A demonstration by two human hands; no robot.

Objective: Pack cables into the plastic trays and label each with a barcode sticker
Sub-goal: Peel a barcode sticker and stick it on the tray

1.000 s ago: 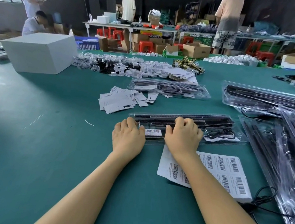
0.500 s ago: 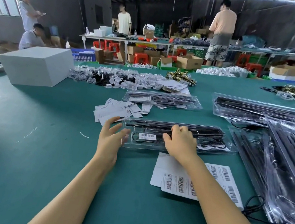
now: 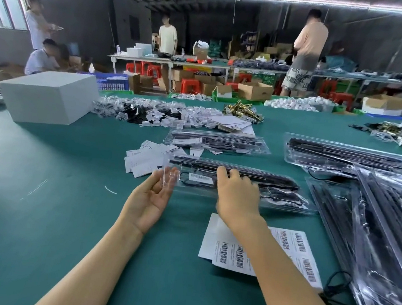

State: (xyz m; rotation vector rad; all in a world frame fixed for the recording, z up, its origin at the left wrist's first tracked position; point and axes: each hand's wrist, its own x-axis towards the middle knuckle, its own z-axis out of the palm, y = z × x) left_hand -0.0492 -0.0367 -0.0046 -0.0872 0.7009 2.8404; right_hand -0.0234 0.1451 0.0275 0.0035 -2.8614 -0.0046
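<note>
My left hand [image 3: 150,200] lies spread, palm up, under the clear plastic cable tray's [image 3: 277,195] end; my right hand [image 3: 237,196] presses it, fingers curled, above the green bench [image 3: 38,209].

A white box [image 3: 47,96] sits at the far left of the green surface [image 3: 25,207]. Brass fittings [image 3: 243,112] lie farther back. Red stools [image 3: 190,86] and cardboard boxes [image 3: 254,90] stand beyond.
</note>
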